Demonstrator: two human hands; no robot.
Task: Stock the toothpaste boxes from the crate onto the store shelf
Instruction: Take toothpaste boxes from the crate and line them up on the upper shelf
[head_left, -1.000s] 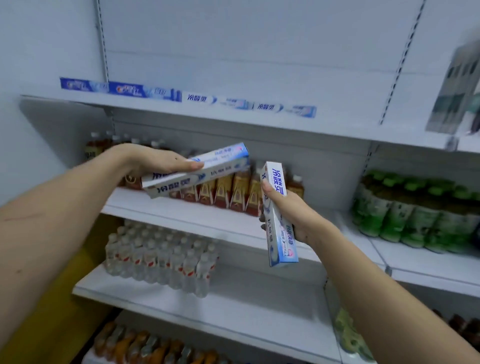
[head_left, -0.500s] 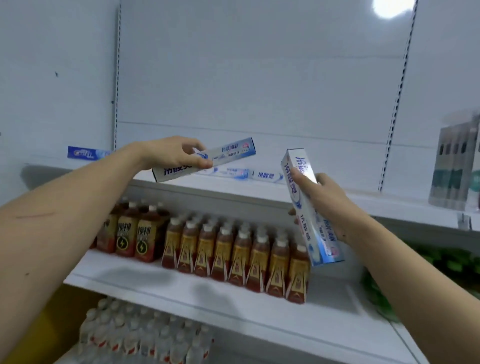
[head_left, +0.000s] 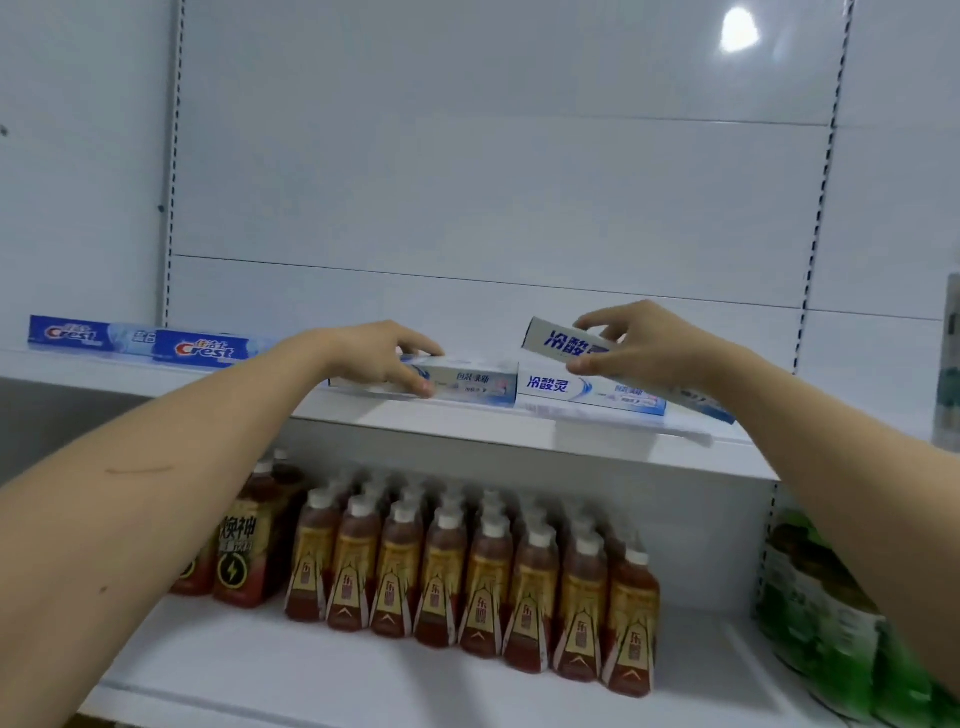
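My left hand (head_left: 384, 358) grips a white-and-blue toothpaste box (head_left: 467, 385) that lies flat on the upper white shelf (head_left: 467, 431). My right hand (head_left: 639, 343) holds a second white-and-blue box (head_left: 558, 343) tilted, just above a third box (head_left: 587, 391) lying on the shelf to the right of the first. Further left on the same shelf lie two blue Crest boxes (head_left: 202, 347). The crate is out of view.
Below, a shelf carries rows of amber tea bottles (head_left: 467, 571) and darker energy-drink bottles (head_left: 249, 540). Green-labelled bottles (head_left: 831, 623) stand at the lower right. A pale package (head_left: 948, 364) stands at the right edge on the upper shelf. White back panels rise above.
Both hands have moved up and forward to the upper shelf. The left box now lies flat on the shelf; the right box has turned from near upright to a slanted lie over the resting box.
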